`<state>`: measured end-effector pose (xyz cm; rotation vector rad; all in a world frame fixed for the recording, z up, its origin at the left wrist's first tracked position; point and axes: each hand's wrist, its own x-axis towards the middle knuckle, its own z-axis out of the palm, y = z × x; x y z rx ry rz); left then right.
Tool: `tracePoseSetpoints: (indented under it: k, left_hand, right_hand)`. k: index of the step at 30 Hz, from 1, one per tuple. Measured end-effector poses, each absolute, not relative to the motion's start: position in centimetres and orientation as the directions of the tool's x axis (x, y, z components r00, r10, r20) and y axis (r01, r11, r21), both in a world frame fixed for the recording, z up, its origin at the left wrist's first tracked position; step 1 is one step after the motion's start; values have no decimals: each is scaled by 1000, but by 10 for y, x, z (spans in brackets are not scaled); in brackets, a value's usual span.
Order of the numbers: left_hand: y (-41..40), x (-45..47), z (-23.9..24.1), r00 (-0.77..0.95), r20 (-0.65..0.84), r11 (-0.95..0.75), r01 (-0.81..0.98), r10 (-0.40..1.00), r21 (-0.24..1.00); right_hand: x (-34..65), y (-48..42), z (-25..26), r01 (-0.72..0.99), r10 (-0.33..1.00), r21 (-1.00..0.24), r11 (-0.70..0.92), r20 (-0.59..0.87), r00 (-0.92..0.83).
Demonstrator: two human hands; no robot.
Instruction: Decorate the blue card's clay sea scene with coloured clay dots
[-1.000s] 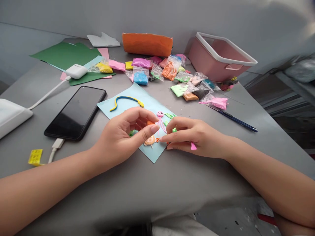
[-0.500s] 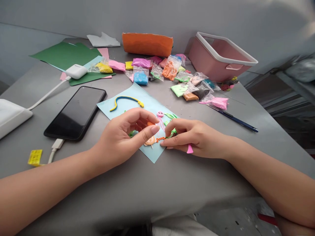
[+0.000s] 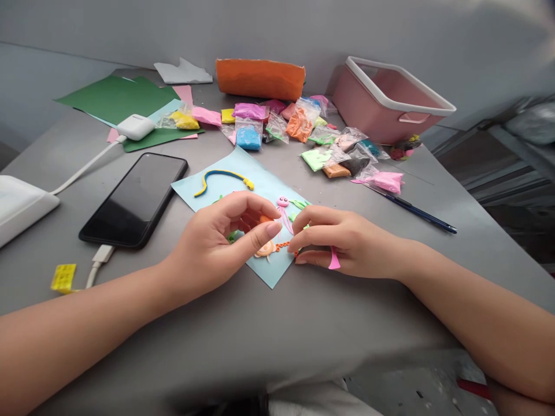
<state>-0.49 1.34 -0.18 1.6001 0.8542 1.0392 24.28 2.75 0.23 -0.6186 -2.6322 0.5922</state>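
Note:
A light blue paper sheet lies on the table with clay figures on it. A yellow and blue clay snake curves near its top corner. To the right are a pink clay jellyfish and green strips; lower down, a row of small orange rings runs beside a peach clay turtle. My left hand curls above the sheet around a piece of orange clay. My right hand has its fingertips low at the sheet's right edge, with a pink flared tool poking out beneath its fingers.
Several bagged clay packets spread across the back, before an orange box and a pink basket. A phone with a cable lies left, a white charger behind it. A dark blue pen rests at right.
My right hand's fingertips have drawn back slightly to the right, and more gap shows between its index finger and thumb. My left hand keeps its pose around the orange clay.

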Motion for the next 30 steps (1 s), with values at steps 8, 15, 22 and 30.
tracePoseSetpoints:
  k: [8, 15, 22, 30]
  left_hand:
    - [13, -7, -3, 390, 217, -252, 42, 895, 967]
    - [14, -4, -3, 377, 225, -259, 41, 899, 965]
    - [11, -7, -5, 431, 294, -362, 83, 853, 929]
    - [11, -7, -5, 482, 308, -409, 119, 821, 905]
  right_hand:
    - [242, 27, 1, 337, 492, -481, 810, 243, -836]
    - [244, 21, 13, 245, 567, -585, 773, 463, -682]
    - [240, 11, 12, 222, 769, -808, 546, 378, -515]
    - [235, 14, 9, 280, 703, -731, 622, 363, -612]
